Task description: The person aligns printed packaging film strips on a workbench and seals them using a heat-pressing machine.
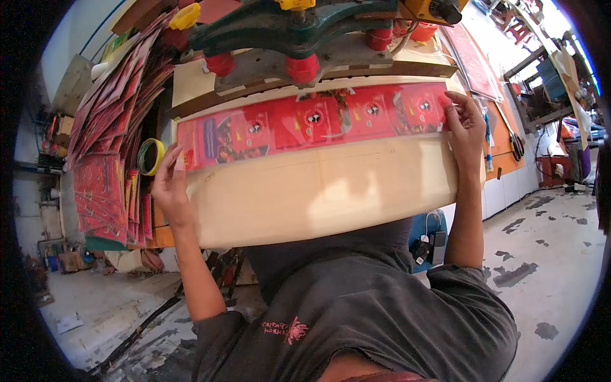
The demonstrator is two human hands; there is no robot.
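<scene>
A long red printed plastic sheet [286, 127], clear and glossy, lies across a pale cream board [318, 191] in front of me. Repeated panels with food pictures run along it. My left hand [170, 191] is at the sheet's left end, thumb and fingers closed on its edge. At the opposite end, my right hand [466, 127] pinches the right edge between thumb and fingertips. The sheet's far long edge lies close to the brown front bar [394, 71] of a dark green machine [299, 32] with red feet and yellow knobs.
Piles of red printed sheets [105, 172] stand at the left, beside a yellow tape roll [151, 157]. On the orange tabletop [503, 143] at the right lie black-handled scissors [517, 148] and a blue pen-like tool [488, 137]. More red sheets [471, 57] lie at the back right.
</scene>
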